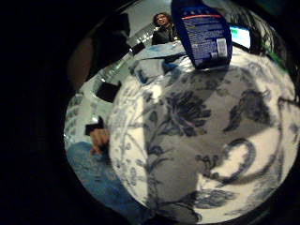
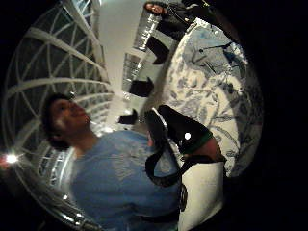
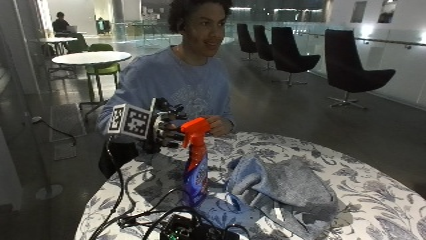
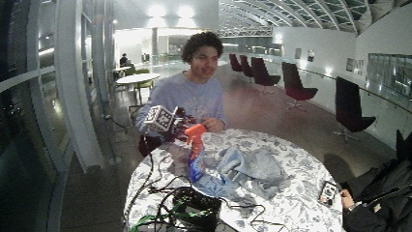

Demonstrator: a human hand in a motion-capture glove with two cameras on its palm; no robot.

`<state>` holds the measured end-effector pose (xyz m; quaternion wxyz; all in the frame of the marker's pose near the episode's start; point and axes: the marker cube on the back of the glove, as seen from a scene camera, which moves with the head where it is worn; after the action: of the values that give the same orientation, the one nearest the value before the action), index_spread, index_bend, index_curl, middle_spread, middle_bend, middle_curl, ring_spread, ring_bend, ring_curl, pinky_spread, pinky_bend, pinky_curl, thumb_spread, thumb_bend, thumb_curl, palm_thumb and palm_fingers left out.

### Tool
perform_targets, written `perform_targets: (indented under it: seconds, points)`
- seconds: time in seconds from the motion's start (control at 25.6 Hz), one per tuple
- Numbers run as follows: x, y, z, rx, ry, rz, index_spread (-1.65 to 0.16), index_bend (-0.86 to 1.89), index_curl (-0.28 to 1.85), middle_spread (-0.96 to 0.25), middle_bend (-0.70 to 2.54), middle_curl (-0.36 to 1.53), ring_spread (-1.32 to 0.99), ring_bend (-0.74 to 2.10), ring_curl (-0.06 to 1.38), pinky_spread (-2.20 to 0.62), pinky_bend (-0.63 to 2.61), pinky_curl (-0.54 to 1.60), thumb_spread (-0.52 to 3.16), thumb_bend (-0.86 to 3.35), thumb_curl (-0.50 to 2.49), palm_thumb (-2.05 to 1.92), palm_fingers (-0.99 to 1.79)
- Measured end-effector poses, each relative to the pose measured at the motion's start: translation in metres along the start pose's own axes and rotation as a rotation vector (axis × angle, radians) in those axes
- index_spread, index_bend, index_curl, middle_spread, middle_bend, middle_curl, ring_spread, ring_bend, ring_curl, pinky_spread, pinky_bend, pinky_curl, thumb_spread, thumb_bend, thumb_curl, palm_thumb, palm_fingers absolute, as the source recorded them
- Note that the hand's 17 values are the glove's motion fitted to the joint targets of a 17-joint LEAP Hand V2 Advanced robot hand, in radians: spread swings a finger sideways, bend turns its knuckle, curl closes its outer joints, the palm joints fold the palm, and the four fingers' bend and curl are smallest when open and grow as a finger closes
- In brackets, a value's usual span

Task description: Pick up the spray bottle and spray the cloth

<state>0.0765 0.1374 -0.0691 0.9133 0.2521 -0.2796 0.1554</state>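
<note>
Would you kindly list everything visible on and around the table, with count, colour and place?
Spray bottle: one, blue with orange trigger head, upright on the table beside the cloth.
Cloth: one, grey-blue, crumpled on the table.
Table: one, round, white cover with blue floral print.
Black box with cables: one, at the table's near edge.
Phone: one, on the table's far side from the bottle.
Right hand: black glove, just behind the trigger head; grip unclear.
Left hand: bare, at the table's edge.

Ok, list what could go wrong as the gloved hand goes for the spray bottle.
1. The spray bottle is tall and narrow; the gloved right hand, beside its orange trigger head, could tip it.
2. Black cables lie near its base and may snag.
3. The cloth is bunched, so spray may also wet the tablecloth.
</note>
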Motion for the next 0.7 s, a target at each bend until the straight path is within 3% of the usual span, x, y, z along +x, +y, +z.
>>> perform_targets:
  seconds: [0.23,0.7]
  points:
    - [0.014,0.002,-0.015,0.156,-0.283,0.092,-0.41,0.13,0.23,-0.02,0.3,0.34,0.05,0.35,0.27,0.21,0.3,0.32,1.12,-0.01,0.25,0.55,0.49]
    - [0.056,-0.035,-0.018,0.267,-0.257,0.142,-0.4,0.13,0.24,-0.02,0.3,0.36,0.03,0.34,0.28,0.21,0.29,0.33,1.1,-0.02,0.27,0.57,0.54]
